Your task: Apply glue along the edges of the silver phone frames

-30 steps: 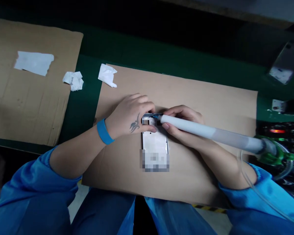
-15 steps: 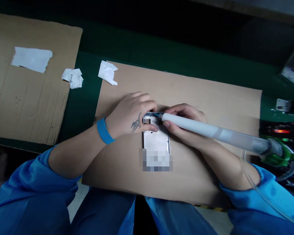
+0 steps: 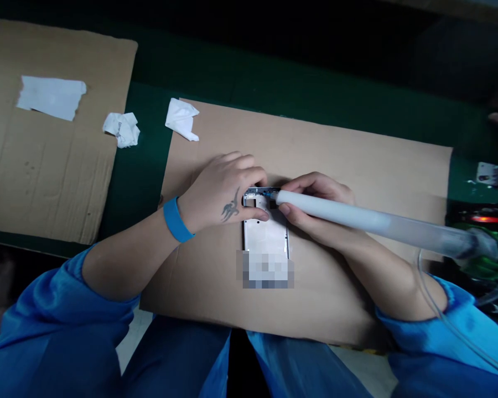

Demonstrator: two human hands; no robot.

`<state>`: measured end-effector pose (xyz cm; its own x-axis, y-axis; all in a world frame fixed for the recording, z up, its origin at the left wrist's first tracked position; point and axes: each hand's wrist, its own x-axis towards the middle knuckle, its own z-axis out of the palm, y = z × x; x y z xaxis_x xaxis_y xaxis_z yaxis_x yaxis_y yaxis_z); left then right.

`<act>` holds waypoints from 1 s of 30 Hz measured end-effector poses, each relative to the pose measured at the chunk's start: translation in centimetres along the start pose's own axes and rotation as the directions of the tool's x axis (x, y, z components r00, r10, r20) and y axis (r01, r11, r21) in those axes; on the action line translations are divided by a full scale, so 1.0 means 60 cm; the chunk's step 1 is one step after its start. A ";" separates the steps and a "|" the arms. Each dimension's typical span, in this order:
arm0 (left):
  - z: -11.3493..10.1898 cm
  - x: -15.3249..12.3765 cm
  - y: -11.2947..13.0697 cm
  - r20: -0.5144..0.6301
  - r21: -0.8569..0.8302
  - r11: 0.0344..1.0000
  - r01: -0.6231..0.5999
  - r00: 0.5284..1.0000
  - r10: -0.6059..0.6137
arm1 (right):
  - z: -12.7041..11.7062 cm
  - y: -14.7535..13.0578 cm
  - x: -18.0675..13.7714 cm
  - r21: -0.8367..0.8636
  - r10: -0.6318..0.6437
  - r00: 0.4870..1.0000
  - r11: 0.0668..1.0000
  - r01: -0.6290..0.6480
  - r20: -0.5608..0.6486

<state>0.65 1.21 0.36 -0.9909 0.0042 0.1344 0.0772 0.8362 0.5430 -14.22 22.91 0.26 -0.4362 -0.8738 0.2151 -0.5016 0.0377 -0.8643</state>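
Observation:
A silver phone frame point(image 3: 269, 237) lies on the cardboard, its lower end blurred out by pixels. My left hand point(image 3: 230, 193) holds its upper left corner, the thumb over the face and the fingers curled at the top edge. In my right hand point(image 3: 315, 202) is a long white dispensing syringe point(image 3: 336, 211), gripped near its front end between thumb and fingers. Its thin blue needle tip point(image 3: 267, 194) points at the frame's top edge; whether it touches I cannot tell. The syringe's green rear end lies over my right forearm's side, with a clear tube attached.
A cardboard sheet point(image 3: 216, 293) covers the green table point(image 3: 249, 94). Crumpled white papers point(image 3: 182, 118) lie at its upper left corner and beside it. Another cardboard point(image 3: 58, 177) with a white paper strip point(image 3: 51, 98) is at left. A small metal piece point(image 3: 487, 173) and red-lit device point(image 3: 486, 219) stand right.
The syringe has shifted slightly right along the frame's top edge. My left hand keeps its hold. At the upper right, a boxy object has gone from view and a blurred hand-like shape shows.

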 end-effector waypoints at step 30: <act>-0.007 -0.002 0.000 0.032 0.007 1.000 0.024 0.999 -0.025 | 0.001 -0.002 -0.001 0.014 0.133 0.990 0.991 -0.132 -0.037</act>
<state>0.79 0.97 0.71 -0.9955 0.0013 0.0943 0.0523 0.8401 0.5399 -14.10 22.90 0.33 -0.5264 -0.8424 0.1152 -0.4288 0.1460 -0.8915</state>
